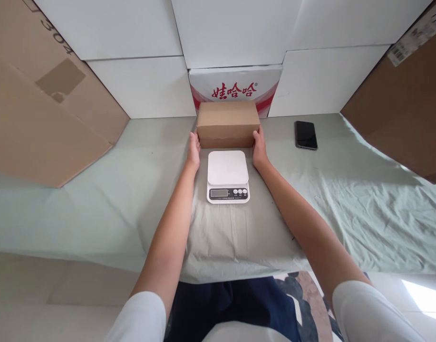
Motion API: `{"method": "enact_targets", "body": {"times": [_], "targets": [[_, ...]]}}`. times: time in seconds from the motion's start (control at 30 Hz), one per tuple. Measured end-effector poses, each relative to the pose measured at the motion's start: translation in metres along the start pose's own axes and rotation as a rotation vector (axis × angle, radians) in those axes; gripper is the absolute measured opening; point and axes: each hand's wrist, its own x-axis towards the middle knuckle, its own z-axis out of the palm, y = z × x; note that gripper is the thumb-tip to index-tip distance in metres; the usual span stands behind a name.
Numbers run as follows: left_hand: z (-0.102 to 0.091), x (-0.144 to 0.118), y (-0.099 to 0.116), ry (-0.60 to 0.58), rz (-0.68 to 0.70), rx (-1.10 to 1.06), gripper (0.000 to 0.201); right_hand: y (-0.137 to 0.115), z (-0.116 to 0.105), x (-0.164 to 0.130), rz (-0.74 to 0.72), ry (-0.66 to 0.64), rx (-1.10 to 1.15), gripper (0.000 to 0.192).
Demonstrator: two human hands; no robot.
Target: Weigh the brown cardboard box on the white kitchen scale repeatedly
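Both hands, left hand (194, 148) and right hand (259, 146), press their fingers against the ends of the plain brown cardboard box (227, 123), at twelve o'clock from the white digital kitchen scale (227, 176).

In front of you the surface is a table covered with a pale green cloth (96, 199), wrinkled toward the right of the frame. At centre frame a white digital scale (227, 176) lies flat on the cloth, its display edge toward you. Just above it in the frame, a closed brown cardboard box (227, 123) rests on the cloth. A black phone (305, 135) lies face up at upper right, well apart from the box.
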Motion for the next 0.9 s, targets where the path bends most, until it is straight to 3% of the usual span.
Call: {"method": "enact_targets", "body": {"times": [0.17, 0.47, 0.63, 0.77, 0.9], "targets": [[0.000, -0.001, -0.002, -0.015, 0.053, 0.022, 0.090, -0.011, 0.005, -0.006, -0.007, -0.034, -0.056, 0.072], [0.000, -0.001, -0.003, -0.017, 0.071, 0.022, 0.098, -0.014, 0.008, -0.009, 0.066, -0.041, -0.065, 0.082], [-0.004, -0.005, 0.011, -0.017, 0.094, 0.043, 0.099, -0.030, 0.016, -0.008, 0.048, -0.049, -0.020, 0.087], [-0.005, -0.032, 0.034, -0.067, 0.177, 0.060, 0.095, -0.062, 0.013, -0.015, -0.040, -0.107, -0.072, 0.087], [-0.012, -0.087, 0.051, -0.169, 0.245, 0.123, 0.090, -0.092, -0.004, -0.050, -0.095, -0.177, -0.112, 0.077]]}}
